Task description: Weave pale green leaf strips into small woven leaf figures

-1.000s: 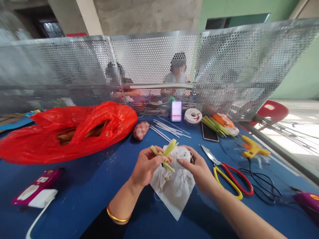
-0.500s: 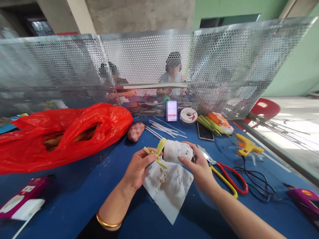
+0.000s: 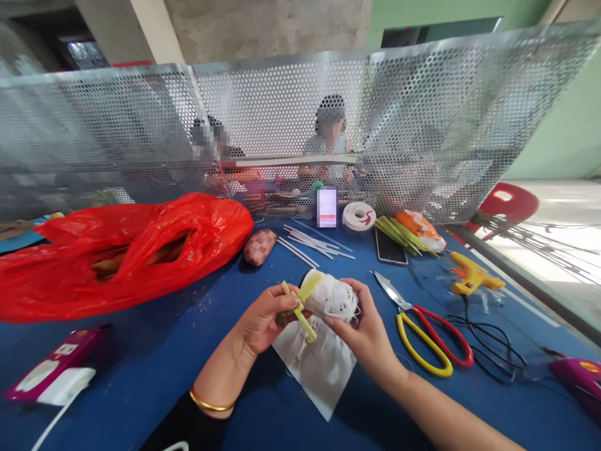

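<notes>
My left hand (image 3: pixel 265 318) pinches a folded pale yellow-green strip (image 3: pixel 306 327), with a second flap of it leaning against a spool of white thread (image 3: pixel 334 297). Around the right side of that spool, my right hand (image 3: pixel 369 335) is closed, with the thumb underneath in front. Loose loops of thread bulge at the spool's right end. Below both hands lies a white sheet (image 3: pixel 326 382), with small scraps on it. Red-and-yellow-handled scissors (image 3: pixel 413 308) rest with blades parted, right of my right hand.
On the left lies a red plastic bag (image 3: pixel 206 257), behind a purple box (image 3: pixel 56 366). White sticks (image 3: pixel 312 241), a checkered case (image 3: pixel 260 247), a ribbon roll (image 3: pixel 359 216), green strips (image 3: pixel 399 235) and a yellow glue gun (image 3: pixel 476 274) are around. A perforated metal screen (image 3: pixel 277 94) stands behind; two people sit beyond it.
My right hand has tilted the spool, turning its tangled thread end toward me. The yellow-green strip in my left hand has shifted slightly right and down. The whole view has shifted a little.
</notes>
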A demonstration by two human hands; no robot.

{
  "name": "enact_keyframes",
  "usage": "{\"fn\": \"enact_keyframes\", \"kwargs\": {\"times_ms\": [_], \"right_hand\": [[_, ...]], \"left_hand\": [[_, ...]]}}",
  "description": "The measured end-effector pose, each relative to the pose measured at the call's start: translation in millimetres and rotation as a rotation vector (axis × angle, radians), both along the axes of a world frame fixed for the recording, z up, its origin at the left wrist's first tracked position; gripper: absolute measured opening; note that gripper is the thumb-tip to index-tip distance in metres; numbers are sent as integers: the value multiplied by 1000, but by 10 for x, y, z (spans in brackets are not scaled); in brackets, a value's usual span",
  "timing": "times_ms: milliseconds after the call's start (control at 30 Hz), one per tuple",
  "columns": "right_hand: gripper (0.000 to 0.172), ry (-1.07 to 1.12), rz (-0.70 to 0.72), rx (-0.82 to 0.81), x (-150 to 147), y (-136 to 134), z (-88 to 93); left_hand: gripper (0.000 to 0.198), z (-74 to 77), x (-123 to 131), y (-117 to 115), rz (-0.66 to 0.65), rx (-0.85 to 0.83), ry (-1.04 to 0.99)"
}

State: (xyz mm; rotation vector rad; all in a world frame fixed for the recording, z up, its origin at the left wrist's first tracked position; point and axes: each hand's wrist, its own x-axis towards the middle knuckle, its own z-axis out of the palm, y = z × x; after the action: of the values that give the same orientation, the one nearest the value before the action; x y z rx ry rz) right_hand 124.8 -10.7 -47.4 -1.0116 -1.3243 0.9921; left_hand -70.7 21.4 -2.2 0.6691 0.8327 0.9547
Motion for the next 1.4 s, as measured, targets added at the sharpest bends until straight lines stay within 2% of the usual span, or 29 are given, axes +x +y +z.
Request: {"fn": "enact_keyframes", "kwargs": {"times_ms": [100, 200, 233, 300, 433, 667, 900, 1167, 1400], "right_hand": [[55, -52, 7, 75, 85, 10, 56], [27, -176, -124, 206, 208, 64, 185], [17, -234, -113, 224, 243, 86, 224], [9, -284, 1, 219, 291, 124, 278], [8, -324, 181, 184, 317, 149, 307], [13, -470, 334, 266, 353, 164, 326], [16, -625, 310, 341, 352, 166, 282], [16, -593, 343, 286, 358, 198, 209], [21, -620, 383, 331, 327, 190, 214]], "left_hand": [[24, 6, -27, 1, -27, 12, 59], [24, 2, -39, -10, -106, -4, 117], [24, 0, -35, -16, -136, -9, 133], [23, -4, -20, -29, -193, -15, 157], [20, -19, 10, -35, -246, -2, 186], [17, -46, 26, -18, -286, 11, 210], [17, -101, 59, 11, -265, -17, 212], [17, -138, 73, 33, -254, -49, 219], [17, -141, 75, 42, -254, -44, 236]]}}
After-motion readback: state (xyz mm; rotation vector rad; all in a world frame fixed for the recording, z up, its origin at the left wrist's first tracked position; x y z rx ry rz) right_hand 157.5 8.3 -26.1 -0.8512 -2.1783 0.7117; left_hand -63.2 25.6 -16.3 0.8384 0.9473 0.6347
